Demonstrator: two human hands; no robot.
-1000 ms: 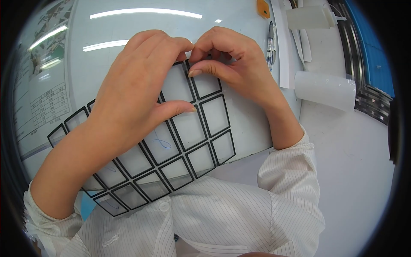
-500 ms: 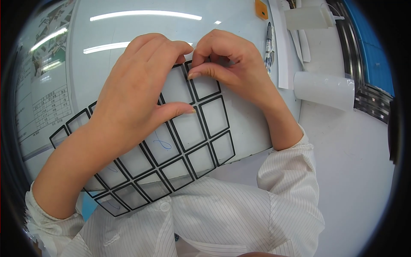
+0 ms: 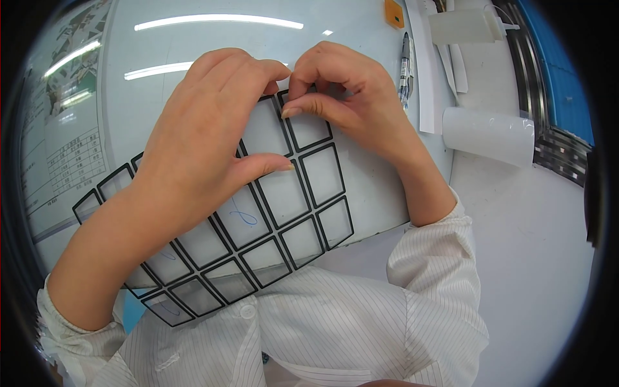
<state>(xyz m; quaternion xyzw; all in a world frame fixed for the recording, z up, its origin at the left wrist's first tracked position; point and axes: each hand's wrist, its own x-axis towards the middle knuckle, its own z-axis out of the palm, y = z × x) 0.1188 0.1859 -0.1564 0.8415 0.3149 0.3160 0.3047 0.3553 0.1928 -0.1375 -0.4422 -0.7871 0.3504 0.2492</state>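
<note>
A clear sheet (image 3: 284, 188) printed with rows of black rectangular outlines lies slanted before me, its near edge reaching past the table's edge toward my shirt. Blue pen squiggles show through several of its panels. My left hand (image 3: 200, 122) lies across the sheet, its thumb stretched over the panels and its other fingers bent at the far edge; those fingertips are partly hidden. Close beside them, my right hand (image 3: 342, 93) pinches the far right corner between thumb and curled fingers. Whether anything small is between the fingertips is hidden.
Beneath is a pale glossy table (image 3: 371, 168) with printed papers (image 3: 74, 155) at its left. On the right are a pen (image 3: 405, 71), an orange block (image 3: 394, 13), a white roll (image 3: 488, 137) and a whitish translucent container (image 3: 464, 27). Blue material (image 3: 554, 77) stands beyond a metal edge.
Both hands have shifted very slightly away from me, and the left part of the sheet has slid a touch leftward. Their grip looks the same.
</note>
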